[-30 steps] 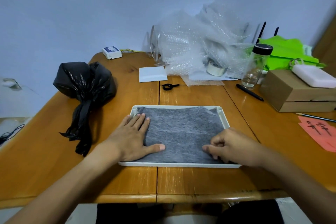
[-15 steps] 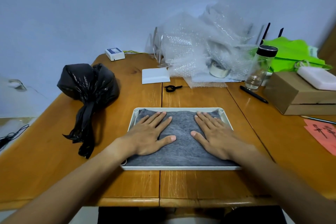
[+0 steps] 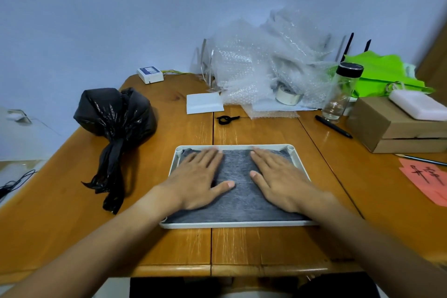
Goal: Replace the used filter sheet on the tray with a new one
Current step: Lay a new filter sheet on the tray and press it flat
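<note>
A white rectangular tray [image 3: 237, 224] lies on the wooden table in front of me. A dark grey filter sheet [image 3: 238, 198] covers its floor. My left hand [image 3: 197, 179] lies flat on the left half of the sheet, fingers straight and reaching toward the far rim. My right hand [image 3: 278, 178] lies flat on the right half in the same way. Both palms press on the sheet and hide much of it.
A tied black plastic bag [image 3: 113, 126] sits left of the tray. Behind it are a white pad [image 3: 204, 103], a black clip [image 3: 227, 119], a bubble wrap heap [image 3: 271, 65], a tape roll [image 3: 287, 95] and a glass bottle [image 3: 342, 93]. Cardboard boxes [image 3: 396, 128], a pen [image 3: 333, 126] and pink paper [image 3: 428, 180] lie at the right.
My right hand opened from a pinch at the sheet's near right edge and went flat on the sheet. Both hands slid toward the tray's far rim.
</note>
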`<state>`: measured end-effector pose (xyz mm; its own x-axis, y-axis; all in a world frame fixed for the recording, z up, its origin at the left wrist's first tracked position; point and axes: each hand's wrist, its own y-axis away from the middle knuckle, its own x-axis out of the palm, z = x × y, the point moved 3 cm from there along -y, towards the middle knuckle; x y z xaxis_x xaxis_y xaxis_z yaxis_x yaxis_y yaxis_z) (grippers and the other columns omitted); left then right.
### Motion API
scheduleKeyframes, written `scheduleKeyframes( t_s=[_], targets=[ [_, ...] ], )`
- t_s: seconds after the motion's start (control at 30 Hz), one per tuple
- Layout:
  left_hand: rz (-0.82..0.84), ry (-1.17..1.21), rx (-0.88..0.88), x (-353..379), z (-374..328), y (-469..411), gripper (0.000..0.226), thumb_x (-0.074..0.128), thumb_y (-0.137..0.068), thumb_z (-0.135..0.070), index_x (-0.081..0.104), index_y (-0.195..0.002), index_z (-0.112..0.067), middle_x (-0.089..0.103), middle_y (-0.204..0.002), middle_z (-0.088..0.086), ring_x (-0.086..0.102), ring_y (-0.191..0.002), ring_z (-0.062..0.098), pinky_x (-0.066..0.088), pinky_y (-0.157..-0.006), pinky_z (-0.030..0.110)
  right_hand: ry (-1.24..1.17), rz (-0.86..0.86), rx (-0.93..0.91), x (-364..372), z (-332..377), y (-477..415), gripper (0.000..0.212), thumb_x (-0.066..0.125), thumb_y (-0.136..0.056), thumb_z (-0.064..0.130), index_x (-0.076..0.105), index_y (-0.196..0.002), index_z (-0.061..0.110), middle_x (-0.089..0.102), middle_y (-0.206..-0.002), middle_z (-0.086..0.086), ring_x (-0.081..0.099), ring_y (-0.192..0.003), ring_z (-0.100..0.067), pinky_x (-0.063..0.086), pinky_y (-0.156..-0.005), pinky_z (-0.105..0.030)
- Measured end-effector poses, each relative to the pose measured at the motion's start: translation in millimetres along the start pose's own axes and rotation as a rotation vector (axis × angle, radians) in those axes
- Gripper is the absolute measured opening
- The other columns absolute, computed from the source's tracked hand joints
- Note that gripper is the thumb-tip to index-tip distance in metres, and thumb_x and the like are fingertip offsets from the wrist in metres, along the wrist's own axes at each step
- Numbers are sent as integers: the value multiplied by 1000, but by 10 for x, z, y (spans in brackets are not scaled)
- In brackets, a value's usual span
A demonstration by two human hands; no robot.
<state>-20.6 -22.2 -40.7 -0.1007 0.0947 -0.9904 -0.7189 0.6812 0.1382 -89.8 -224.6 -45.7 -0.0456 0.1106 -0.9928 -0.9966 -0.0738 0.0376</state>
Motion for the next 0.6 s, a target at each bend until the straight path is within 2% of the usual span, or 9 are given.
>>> scheduleKeyframes(
  t_s=[0.07, 0.13, 0.2, 0.27, 0.47, 0.53, 0.6],
  targets=[
    [3, 101, 110, 53, -133, -61, 83, 16, -98, -71, -8, -162, -24, -13, -170, -5, -12, -155, 9, -6, -126, 36, -71, 56, -78, 58, 132, -38, 64, 14, -106, 52, 1, -162, 23, -5, -169, 6, -5, -154, -7, -1, -125, -33],
    [38, 105, 145, 168, -170, -99, 80, 15, -99, -69, -11, -161, -25, -16, -169, -7, -17, -153, 5, -8, -127, 34, -37, 82, -109, 160, 171, -71, 66, 14, -105, 53, -1, -161, 22, -6, -169, 6, -7, -154, -7, -3, -124, -31],
    [47, 93, 106, 244, -83, -120, 82, 12, -97, -73, -13, -160, -28, -20, -168, -8, -21, -152, 5, -12, -124, 32, -14, 86, -86, 213, 115, -85, 69, 13, -104, 57, -3, -161, 22, -9, -169, 5, -10, -154, -8, -5, -124, -31],
    [47, 94, 32, 244, 55, -117, 88, 8, -91, -80, -14, -160, -30, -22, -167, -9, -21, -153, 7, -10, -125, 36, -14, 88, -23, 197, 6, -81, 74, 11, -101, 63, -5, -161, 23, -12, -168, 4, -12, -153, -9, -6, -124, -32],
    [83, 24, -77, 160, 170, -49, 97, 5, -85, -85, -11, -161, -27, -14, -169, -7, -14, -156, 12, -6, -127, 40, 13, 94, 86, 120, -193, -21, 79, 10, -99, 66, -4, -161, 19, -9, -169, 1, -10, -154, -13, -8, -121, -32],
    [115, -10, -107, 89, 187, 5, 99, 9, -86, -86, -9, -162, -25, -12, -170, -3, -10, -157, 16, -5, -127, 40, -19, 88, 69, 33, -184, 1, 77, 19, -101, 62, 6, -162, 17, -1, -170, -1, -1, -155, -16, -1, -123, -33],
    [144, 4, -92, -13, 213, 100, 99, 22, -86, -86, -3, -162, -27, -7, -171, -3, -1, -158, 20, 4, -126, 39, -39, 21, 14, -98, -171, 69, 68, 35, -101, 58, 29, -156, 18, 26, -163, -1, 24, -150, -20, 22, -121, -35]
  ],
)
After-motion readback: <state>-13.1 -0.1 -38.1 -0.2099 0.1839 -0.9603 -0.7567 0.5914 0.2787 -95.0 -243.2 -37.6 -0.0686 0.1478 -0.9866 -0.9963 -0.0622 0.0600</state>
